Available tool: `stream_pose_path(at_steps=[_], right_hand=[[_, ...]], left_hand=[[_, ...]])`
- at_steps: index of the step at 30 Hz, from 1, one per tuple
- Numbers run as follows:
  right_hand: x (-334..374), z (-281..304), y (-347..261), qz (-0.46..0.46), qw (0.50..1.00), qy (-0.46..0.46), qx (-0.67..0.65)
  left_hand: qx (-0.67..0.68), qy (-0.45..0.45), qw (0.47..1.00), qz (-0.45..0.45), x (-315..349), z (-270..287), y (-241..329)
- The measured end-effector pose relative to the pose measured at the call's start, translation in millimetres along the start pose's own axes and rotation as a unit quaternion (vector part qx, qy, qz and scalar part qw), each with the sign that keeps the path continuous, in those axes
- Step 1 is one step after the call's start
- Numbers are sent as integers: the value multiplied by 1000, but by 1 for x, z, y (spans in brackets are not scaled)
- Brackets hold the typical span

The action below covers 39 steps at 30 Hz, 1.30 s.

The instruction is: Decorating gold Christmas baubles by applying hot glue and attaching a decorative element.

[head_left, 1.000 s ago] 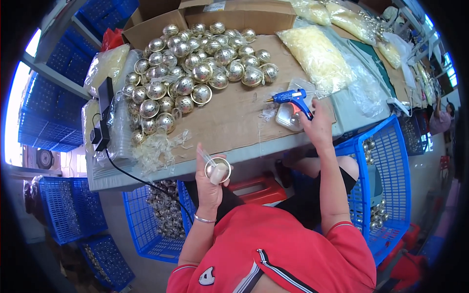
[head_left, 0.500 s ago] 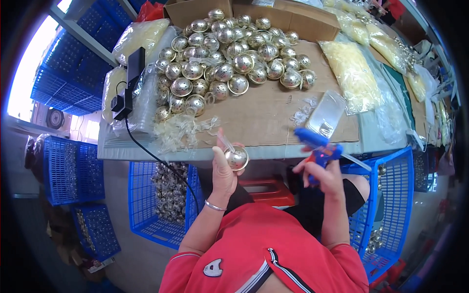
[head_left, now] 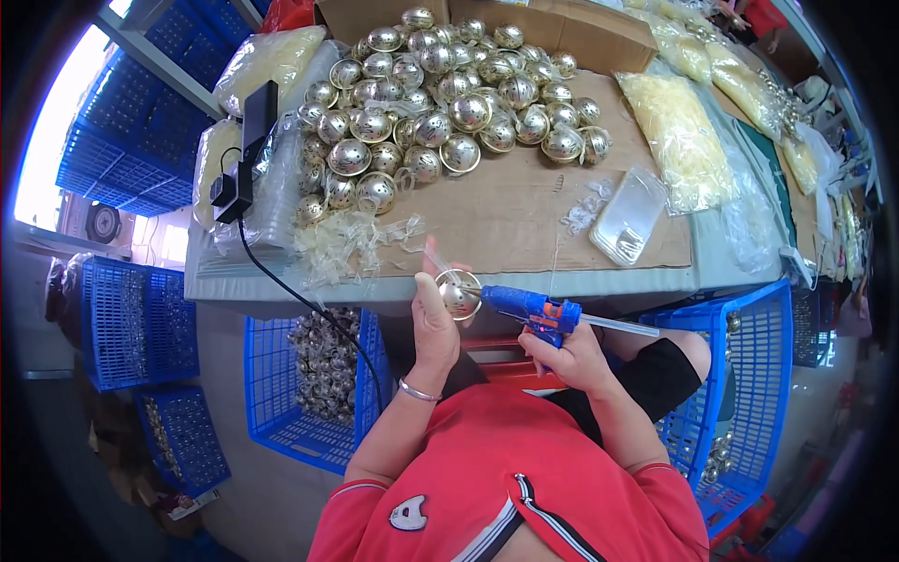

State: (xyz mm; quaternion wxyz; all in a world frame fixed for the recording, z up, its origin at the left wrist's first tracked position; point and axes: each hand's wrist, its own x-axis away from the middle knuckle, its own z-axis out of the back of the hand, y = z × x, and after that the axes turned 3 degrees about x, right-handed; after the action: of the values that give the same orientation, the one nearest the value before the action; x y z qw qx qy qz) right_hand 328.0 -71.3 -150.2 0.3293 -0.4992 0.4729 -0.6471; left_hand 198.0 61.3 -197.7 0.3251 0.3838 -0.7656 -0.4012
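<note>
My left hand (head_left: 436,323) grips a shiny gold ball ornament (head_left: 460,298) just off the table's front edge. A strip of clear ribbon rises from the ball by my fingers. In my right hand (head_left: 573,356) is a blue glue gun (head_left: 532,311), held level, with a clear glue stick (head_left: 620,325) jutting from its back end. The gun's nozzle reaches the ball's right side; whether it touches cannot be made out. On the table ahead lies a heap of similar gold balls (head_left: 433,128), with a tangle of clear ribbon loops (head_left: 348,249) nearest my left hand.
A clear plastic box (head_left: 629,217) rests on the cardboard sheet (head_left: 496,225). Beyond are a bag of pale yellow ribbons (head_left: 676,140) and a carton (head_left: 571,33). A black cable (head_left: 300,302) hangs over the table edge. Blue baskets (head_left: 272,421) flank my legs.
My right hand has brought the glue gun left and down, from above the table edge to the ball. My left hand still holds the ball, raised slightly.
</note>
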Motion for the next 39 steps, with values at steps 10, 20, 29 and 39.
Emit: stream_pose_path(at_steps=[10,20,29,39], right_hand=[[0,0,2,3,999,15,46],[-3,15,7,-15,998,4,-66],[-16,104,8,46,973,222,-52],[-76,103,10,264,698,505,434]], left_hand=[[29,12,999,21,2,-8,5],[57,23,998,28,-1,-10,-1],[41,65,997,-16,5,10,24],[59,90,994,-19,21,35,25]])
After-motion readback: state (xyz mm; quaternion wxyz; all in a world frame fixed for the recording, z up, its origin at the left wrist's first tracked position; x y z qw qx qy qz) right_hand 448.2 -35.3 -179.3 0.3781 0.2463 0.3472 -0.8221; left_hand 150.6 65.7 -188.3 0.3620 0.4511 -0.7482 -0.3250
